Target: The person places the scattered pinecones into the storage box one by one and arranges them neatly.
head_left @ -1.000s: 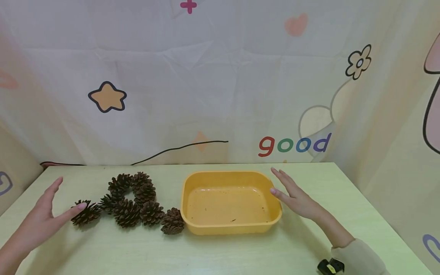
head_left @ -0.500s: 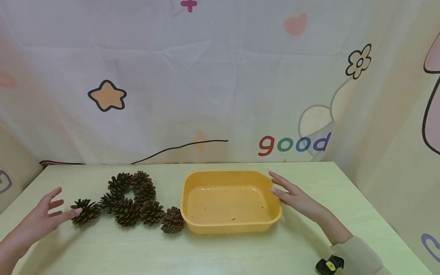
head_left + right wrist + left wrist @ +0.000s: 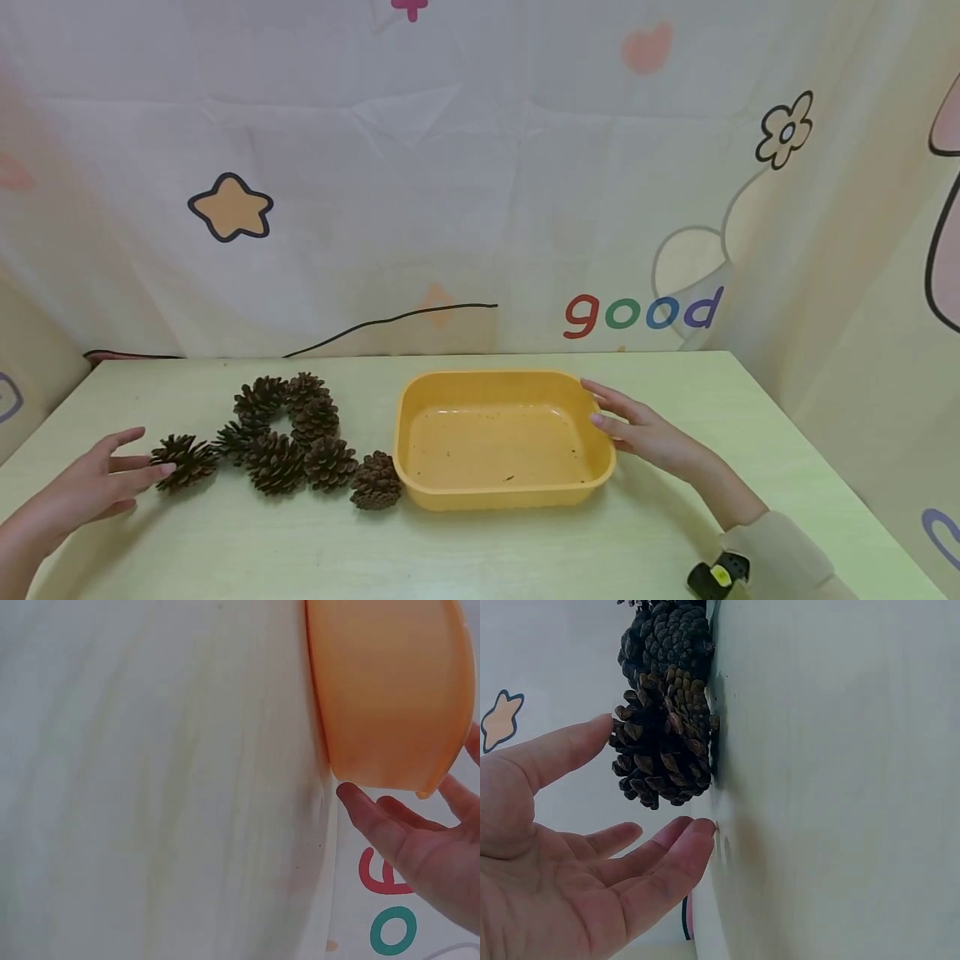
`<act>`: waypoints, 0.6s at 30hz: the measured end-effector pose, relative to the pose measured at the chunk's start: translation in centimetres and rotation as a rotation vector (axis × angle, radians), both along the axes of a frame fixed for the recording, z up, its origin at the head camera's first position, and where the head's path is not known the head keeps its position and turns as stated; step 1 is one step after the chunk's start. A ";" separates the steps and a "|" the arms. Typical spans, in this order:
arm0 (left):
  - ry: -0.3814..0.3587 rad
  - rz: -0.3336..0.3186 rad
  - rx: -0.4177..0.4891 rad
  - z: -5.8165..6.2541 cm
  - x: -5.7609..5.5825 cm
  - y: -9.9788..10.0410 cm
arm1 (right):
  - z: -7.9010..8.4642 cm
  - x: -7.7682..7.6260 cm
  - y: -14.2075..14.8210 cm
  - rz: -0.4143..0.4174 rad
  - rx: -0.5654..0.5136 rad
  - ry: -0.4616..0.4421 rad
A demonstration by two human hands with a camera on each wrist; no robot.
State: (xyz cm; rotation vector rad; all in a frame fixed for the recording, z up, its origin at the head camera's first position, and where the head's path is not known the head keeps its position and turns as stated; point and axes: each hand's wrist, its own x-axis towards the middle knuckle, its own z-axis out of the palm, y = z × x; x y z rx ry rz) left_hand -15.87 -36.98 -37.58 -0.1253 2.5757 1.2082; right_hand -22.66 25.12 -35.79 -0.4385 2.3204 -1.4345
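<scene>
The leftmost brown pine cone (image 3: 187, 463) lies beside my left hand (image 3: 97, 487). In the left wrist view, the thumb reaches the near side of this cone (image 3: 666, 746), though contact is hard to tell; the loosely bent fingers stand apart from it. My right hand (image 3: 656, 437) is at the right end of a yellow plastic tub (image 3: 502, 500), its thumb at the rim. From the right wrist, the fingers show spread along the outside of the tub wall (image 3: 390, 697), not wrapped round it.
Several more pine cones (image 3: 277, 462) form a loose ring left of the tub, and one cone (image 3: 377, 482) sits against the tub's left side. A pale table (image 3: 300, 554) bears them all. A printed curtain (image 3: 480, 183) hangs behind; a black watch-like device (image 3: 718, 575) is by the right sleeve.
My left hand has lowered beside the leftmost cone, its fingers bending from a wide spread. The right hand has come down and closer to the tub's rim. Cones and tub have stayed put.
</scene>
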 end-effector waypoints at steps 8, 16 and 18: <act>-0.035 0.006 -0.016 0.2 -0.5 0.3 | -0.2 -0.1 0.2 0.022 0.023 -0.017; -0.081 -0.007 -0.028 0.5 -0.6 0.5 | -0.4 -0.2 0.2 0.024 0.019 -0.032; -0.088 -0.009 -0.036 0.6 -0.7 0.7 | -0.4 -0.2 0.3 0.026 0.018 -0.033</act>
